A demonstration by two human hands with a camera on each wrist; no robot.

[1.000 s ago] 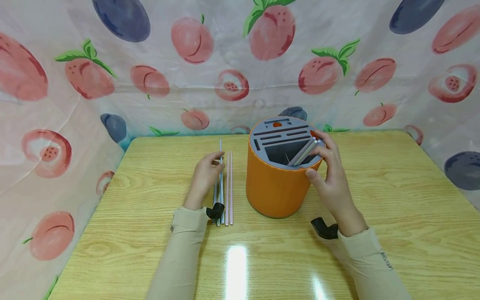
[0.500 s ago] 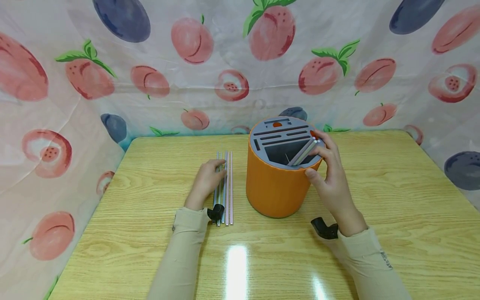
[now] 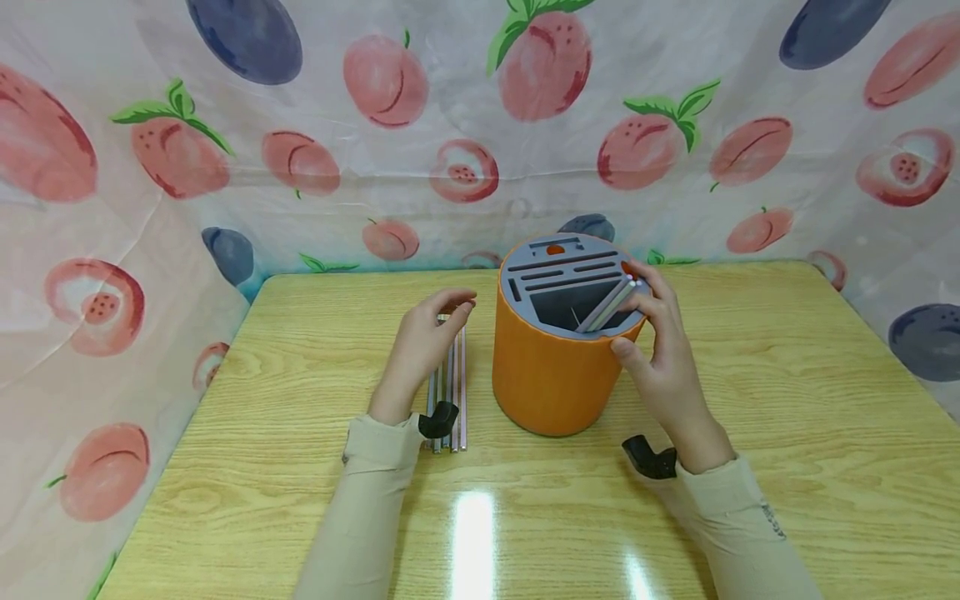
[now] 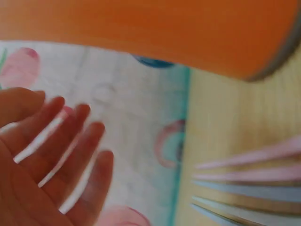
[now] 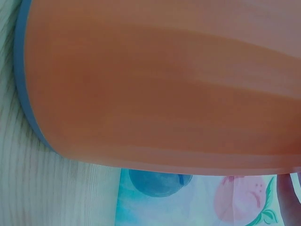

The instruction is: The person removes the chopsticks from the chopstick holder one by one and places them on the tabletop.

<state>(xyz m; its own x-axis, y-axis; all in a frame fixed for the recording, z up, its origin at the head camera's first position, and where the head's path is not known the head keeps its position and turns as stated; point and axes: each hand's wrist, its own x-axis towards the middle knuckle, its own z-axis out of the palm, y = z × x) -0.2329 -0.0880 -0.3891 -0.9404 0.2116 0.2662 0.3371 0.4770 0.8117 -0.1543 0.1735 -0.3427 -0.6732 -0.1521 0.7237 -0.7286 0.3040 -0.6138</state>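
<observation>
My left hand (image 3: 423,346) hovers over the left side of the chopsticks, holding nothing; its fingers look loosely extended in the left wrist view (image 4: 61,155). Several slim chopsticks (image 3: 462,392) lie side by side on the table below it, some pinkish, others bluish or greenish. To their right stands an orange cylindrical utensil holder (image 3: 555,379) with a grey slotted top. My right hand (image 3: 663,358) grips its right rim, thumb outside and fingers over the top. A bundle of chopsticks (image 3: 606,307) leans in the large opening, close to those fingers; whether they touch is unclear.
The wood-grain table (image 3: 247,500) carries both the holder and the chopsticks. A fruit-patterned cloth (image 3: 315,108) hangs behind the far edge and along the left. Black wrist mounts (image 3: 650,457) sit on both wrists.
One second ago my left hand held a chopstick with its far end sticking out; that chopstick then lay with the others. The hand has since lifted off and moved right. My right hand stayed put.
</observation>
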